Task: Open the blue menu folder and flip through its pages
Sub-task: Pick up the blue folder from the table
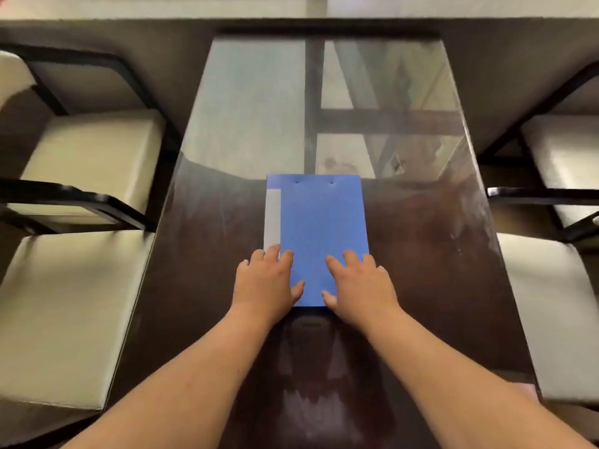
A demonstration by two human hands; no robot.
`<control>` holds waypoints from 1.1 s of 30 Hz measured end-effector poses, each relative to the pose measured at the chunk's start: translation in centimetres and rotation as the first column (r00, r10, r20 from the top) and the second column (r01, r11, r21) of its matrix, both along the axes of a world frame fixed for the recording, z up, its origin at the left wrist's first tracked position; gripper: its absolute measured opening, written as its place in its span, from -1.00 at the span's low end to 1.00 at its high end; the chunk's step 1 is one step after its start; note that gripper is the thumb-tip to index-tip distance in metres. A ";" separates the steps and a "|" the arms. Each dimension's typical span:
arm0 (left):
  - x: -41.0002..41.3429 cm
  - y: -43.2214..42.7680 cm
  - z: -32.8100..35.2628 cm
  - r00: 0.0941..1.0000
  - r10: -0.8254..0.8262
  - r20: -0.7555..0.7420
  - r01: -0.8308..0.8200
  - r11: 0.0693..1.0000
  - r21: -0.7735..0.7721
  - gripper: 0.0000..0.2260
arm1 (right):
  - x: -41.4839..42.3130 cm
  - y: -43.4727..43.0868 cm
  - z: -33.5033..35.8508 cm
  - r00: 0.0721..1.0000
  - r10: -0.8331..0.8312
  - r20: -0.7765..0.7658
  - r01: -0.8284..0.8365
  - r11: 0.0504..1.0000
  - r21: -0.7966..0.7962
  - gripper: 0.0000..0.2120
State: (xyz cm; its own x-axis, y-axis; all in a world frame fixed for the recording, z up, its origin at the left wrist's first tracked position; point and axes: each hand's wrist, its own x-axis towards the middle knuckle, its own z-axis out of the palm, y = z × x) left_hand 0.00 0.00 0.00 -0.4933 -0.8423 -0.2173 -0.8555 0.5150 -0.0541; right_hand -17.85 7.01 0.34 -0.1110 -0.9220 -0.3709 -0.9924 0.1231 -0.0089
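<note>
A blue menu folder (319, 228) lies closed and flat on the glass-topped table (421, 247), its long side running away from me. A pale strip runs along its left edge, and two small rivets sit near its far edge. My left hand (267, 280) rests palm down on the folder's near left corner, fingers spread. On the near right corner lies my right hand (359, 283), also flat with fingers apart. Neither hand grips anything.
Cream-cushioned chairs with dark frames flank the table: two on the left (94, 150) and two on the right (564, 163). The glass top reflects the room. The table's dark frame (324, 30) marks its far edge.
</note>
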 end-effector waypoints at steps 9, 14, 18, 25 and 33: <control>-0.3 0.5 -2.4 0.989 0.146 -0.013 -0.143 0.980 0.135 -0.39 | 0.1 0.3 -2.9 0.994 -0.084 0.074 0.080 0.995 0.054 -0.37; -1.1 0.1 -2.3 0.859 0.470 -0.203 -0.404 0.865 0.297 -0.05 | 0.2 0.4 -3.6 0.993 -0.089 0.081 0.085 0.995 0.049 -0.36; -1.4 -1.8 -2.2 0.569 0.786 -0.242 -0.565 0.587 0.579 -0.29 | -0.3 0.4 -3.6 0.993 -0.083 0.081 0.080 0.996 0.033 -0.35; -1.3 -2.4 -0.6 0.301 0.765 -0.570 -0.353 0.644 0.679 -0.74 | -2.8 0.8 -2.2 0.775 -0.487 0.403 0.536 0.844 -0.012 -0.17; -1.1 -6.1 7.0 0.247 0.627 -0.739 -0.236 0.778 0.582 -0.64 | -6.9 -1.2 3.0 -0.252 -0.428 0.868 0.627 0.610 0.484 -0.77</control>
State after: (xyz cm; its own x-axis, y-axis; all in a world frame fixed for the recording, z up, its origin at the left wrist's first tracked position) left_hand -1.10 -6.14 6.95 -0.1272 -0.9716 -0.1998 -0.3838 -0.1375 0.9131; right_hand -24.76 5.84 3.37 -0.2770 -0.7624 -0.5848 0.3342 0.4941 -0.8026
